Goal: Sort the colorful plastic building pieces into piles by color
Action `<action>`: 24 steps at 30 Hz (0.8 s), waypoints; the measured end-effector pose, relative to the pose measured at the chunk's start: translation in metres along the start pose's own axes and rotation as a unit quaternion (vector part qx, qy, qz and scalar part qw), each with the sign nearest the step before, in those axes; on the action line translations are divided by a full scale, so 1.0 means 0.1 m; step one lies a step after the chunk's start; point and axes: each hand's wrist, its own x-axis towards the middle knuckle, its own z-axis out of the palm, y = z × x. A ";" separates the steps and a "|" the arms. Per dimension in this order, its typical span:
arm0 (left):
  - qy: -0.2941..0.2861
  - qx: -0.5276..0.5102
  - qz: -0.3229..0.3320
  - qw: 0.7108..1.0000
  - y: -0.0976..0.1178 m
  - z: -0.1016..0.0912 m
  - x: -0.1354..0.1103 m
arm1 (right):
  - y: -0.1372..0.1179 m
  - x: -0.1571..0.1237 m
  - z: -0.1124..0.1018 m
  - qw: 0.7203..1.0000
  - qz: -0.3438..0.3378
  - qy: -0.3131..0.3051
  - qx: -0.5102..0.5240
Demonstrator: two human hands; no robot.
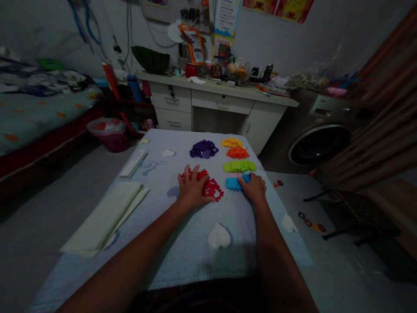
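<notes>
My left hand (191,189) lies over a loose pile of red, notched-edge plastic pieces (212,188), its fingers spread and its thumb at the near edge. To its right, my right hand (254,187) has its fingers closed around the right end of a stack of blue notched pieces (232,184). Beyond the blue stack lie green pieces (239,166) in an overlapping row. Farther back are an orange heap (237,152) and a yellow heap (231,142). A dark purple heap (203,149) sits beyond my left hand.
A pale blue cloth (195,252) with white hearts covers the table. Folded pale sheets (104,217) and a long white box (133,163) lie on the left. A cluttered desk (221,102) stands behind, a washing machine (309,134) at right. Several linked pieces (308,222) are on the floor.
</notes>
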 end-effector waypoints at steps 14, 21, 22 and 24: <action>0.035 -0.054 0.032 0.997 0.21 -0.01 -0.10 | -0.20 -0.10 0.19 0.970 -0.163 0.022 0.180; 0.012 -0.158 0.057 0.986 0.24 0.23 -0.07 | -0.42 -0.22 0.24 0.941 -0.217 -0.039 0.256; 0.015 -0.169 0.057 0.984 0.22 0.25 -0.06 | -0.44 -0.23 0.24 0.937 -0.217 -0.046 0.270; 0.023 -0.193 0.061 0.979 0.19 0.28 -0.05 | -0.51 -0.24 0.23 0.926 -0.211 -0.055 0.307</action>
